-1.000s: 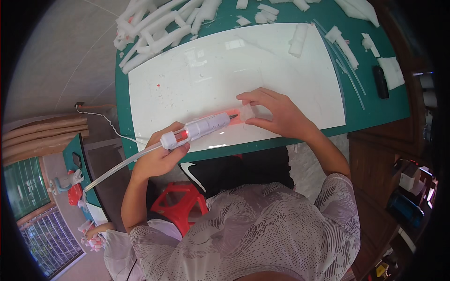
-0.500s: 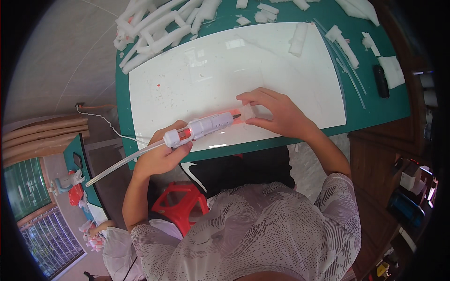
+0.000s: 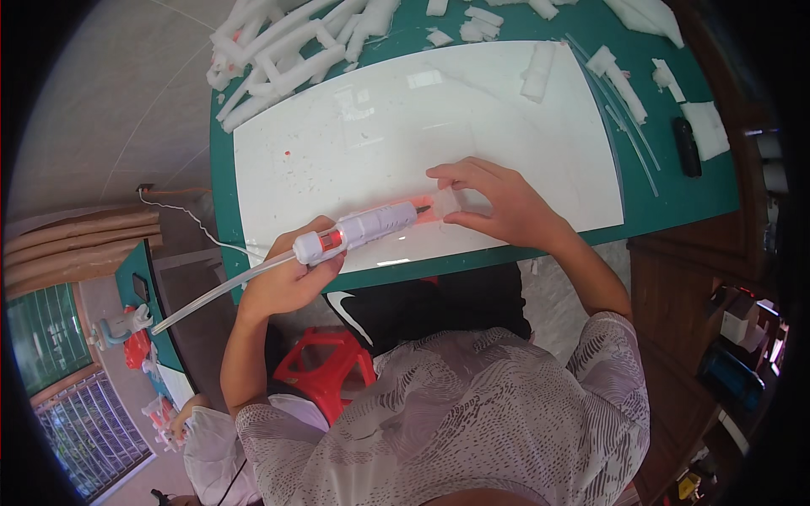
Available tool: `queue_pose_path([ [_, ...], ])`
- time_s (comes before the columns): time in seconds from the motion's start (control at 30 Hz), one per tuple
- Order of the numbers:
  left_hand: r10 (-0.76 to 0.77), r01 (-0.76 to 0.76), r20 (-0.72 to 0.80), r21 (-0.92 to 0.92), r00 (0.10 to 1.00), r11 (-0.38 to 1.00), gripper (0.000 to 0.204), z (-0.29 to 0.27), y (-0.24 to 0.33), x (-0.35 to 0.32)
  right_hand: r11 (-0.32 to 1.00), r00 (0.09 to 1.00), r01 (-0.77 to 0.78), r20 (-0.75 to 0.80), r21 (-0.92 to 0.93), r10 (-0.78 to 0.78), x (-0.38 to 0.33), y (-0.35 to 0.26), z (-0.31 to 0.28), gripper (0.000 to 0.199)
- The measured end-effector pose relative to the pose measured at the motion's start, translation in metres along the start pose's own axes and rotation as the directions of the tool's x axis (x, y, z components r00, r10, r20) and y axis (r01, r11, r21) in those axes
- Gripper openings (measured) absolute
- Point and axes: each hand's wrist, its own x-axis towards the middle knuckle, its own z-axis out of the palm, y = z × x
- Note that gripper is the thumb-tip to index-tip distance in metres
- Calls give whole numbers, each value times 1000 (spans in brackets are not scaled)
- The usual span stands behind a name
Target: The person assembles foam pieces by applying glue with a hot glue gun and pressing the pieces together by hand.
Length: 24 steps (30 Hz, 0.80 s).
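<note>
Glue gun (image 3: 364, 228): white body, orange-red section, lying near-horizontal over the near edge of the white board (image 3: 371, 126), nozzle pointing right at a small clear piece (image 3: 445, 202). Left hand (image 3: 291, 274) clenched around the gun's rear grip; a long glue stick (image 3: 224, 291) sticks out behind it, down-left. Right hand (image 3: 498, 202) pins the clear piece to the board, fingers spread over it. Board sits on a green table (image 3: 666, 190). White foam strips (image 3: 278, 51) piled at the far-left edge, more scraps (image 3: 620, 80) at right, dark remote (image 3: 687, 146) beside them. Red stool (image 3: 325, 364) below the table.
</note>
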Motion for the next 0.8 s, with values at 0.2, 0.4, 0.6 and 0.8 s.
queue_pose_path([
  [0.2,24,-24,-8,8,1000,1000,13,0,-1,0,1000,1000,-16,20,2,16,0,-1,-1,53],
  [0.4,-10,10,-3,-3,1000,1000,12,0,-1,0,1000,1000,-1,13,4,1,0,-1,-1,54],
  [0.6,-31,31,-9,0,999,1000,13,0,1,-2,1000,1000,-3,12,10,3,0,-1,-1,55],
  [0.8,22,-22,-18,-6,1000,1000,12,0,3,0,1000,1000,8,11,-4,-8,0,-1,-1,54],
])
